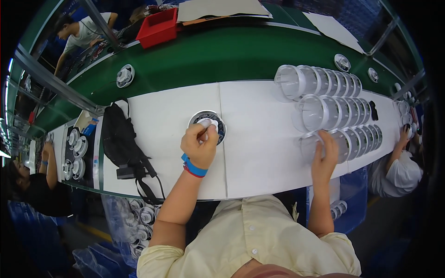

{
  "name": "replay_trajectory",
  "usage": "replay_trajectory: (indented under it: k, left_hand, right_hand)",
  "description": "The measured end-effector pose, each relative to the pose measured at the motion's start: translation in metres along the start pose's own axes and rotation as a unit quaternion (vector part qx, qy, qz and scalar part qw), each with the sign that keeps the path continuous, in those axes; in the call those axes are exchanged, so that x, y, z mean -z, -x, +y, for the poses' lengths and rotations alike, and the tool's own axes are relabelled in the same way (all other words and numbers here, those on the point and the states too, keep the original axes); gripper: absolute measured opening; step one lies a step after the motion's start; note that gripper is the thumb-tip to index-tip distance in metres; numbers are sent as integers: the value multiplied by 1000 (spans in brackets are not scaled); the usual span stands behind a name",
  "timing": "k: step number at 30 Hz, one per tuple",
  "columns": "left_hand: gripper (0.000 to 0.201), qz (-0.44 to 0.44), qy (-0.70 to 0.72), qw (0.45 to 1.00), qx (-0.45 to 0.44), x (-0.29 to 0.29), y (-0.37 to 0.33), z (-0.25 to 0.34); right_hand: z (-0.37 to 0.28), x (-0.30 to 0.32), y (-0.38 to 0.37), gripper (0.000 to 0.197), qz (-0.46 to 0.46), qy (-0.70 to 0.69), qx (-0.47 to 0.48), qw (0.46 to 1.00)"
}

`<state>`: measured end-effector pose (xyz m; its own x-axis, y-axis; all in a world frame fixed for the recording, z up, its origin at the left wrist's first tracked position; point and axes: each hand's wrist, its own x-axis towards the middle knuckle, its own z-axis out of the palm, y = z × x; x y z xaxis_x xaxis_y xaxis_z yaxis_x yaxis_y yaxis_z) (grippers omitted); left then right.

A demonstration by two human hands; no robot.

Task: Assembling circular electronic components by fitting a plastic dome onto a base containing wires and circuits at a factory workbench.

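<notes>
Currently left hand (199, 147) pinches white part (213, 123) at round unit (221, 131), apparently mid-assembly. Right hand (325, 156) half-open at clear cup (308, 148), grip unclear; cup rows (330, 112) apparently pending.

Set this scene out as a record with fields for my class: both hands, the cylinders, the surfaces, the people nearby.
Left hand: fingers closed on a white piece at a round, dark-centred part
Right hand: fingers spread by the nearest row of clear plastic cylinders; contact unclear
Cylinder rows: three, on the right of the white work surface
Left of surface: black fabric item with straps
Green strip: red bin and round white parts
Co-workers: at least three; upper left, far left, far right
</notes>
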<state>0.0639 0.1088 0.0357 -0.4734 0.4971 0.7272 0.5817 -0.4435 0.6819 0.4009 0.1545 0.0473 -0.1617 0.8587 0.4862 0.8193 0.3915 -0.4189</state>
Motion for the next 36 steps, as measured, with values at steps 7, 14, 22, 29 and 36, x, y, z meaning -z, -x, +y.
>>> replay_trajectory:
  k: [7,14,22,29,36]
  left_hand:
    - [14,-7,-58,995,-81,-3,-8,-2]
    - [17,-16,-74,993,-93,-9,-14,4]
    - [15,-58,-157,983,-72,-1,-20,2]
    - [16,-82,-173,978,-84,-3,-17,5]
    - [16,-103,-180,973,-104,-1,-23,7]
  right_hand:
    - [-77,-7,-5,98,-275,-250,47,927]
    - [-83,-111,-86,96,-264,-550,-144,779]
    - [-109,-116,-66,103,-406,-773,-215,437]
    - [-124,-108,-66,114,-454,-692,-121,548]
    - [-119,-113,-64,113,-455,-668,-105,579]
